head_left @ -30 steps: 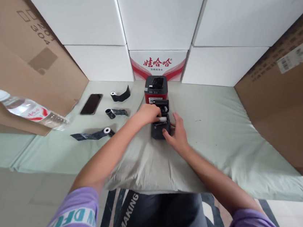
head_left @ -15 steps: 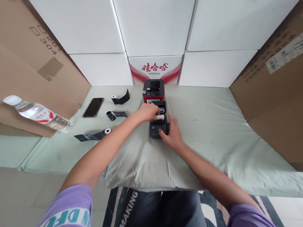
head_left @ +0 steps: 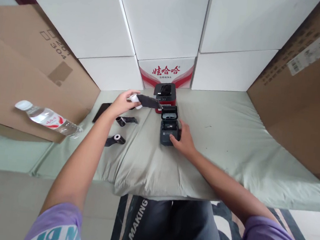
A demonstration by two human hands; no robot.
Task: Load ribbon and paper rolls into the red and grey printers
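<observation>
My left hand (head_left: pixel 124 103) is closed on a paper roll (head_left: pixel 135 100) with a white core or end, held above the cloth. A dark strip stretches from the roll to the right, toward the printers. My right hand (head_left: pixel 185 140) grips the right side of a small dark label printer (head_left: pixel 167 137), its thumb on the front top. The printer's lid (head_left: pixel 169 112) is flipped up and its bay shows no roll. Below my left hand lie a black roll with a strip (head_left: pixel 121 121) and another dark roll with a white core (head_left: pixel 119 139).
A red and black printer (head_left: pixel 165 93) stands behind the small one. A phone (head_left: pixel 100 112) lies partly hidden by my left arm. A water bottle (head_left: pixel 49 118) is at the left. White boxes (head_left: pixel 161 27) line the back, with cardboard panels (head_left: pixel 300 101) at both sides.
My left hand has lifted the roll out of the small printer's bay and carried it left, its dark strip trailing. My right hand has stayed on the printer.
</observation>
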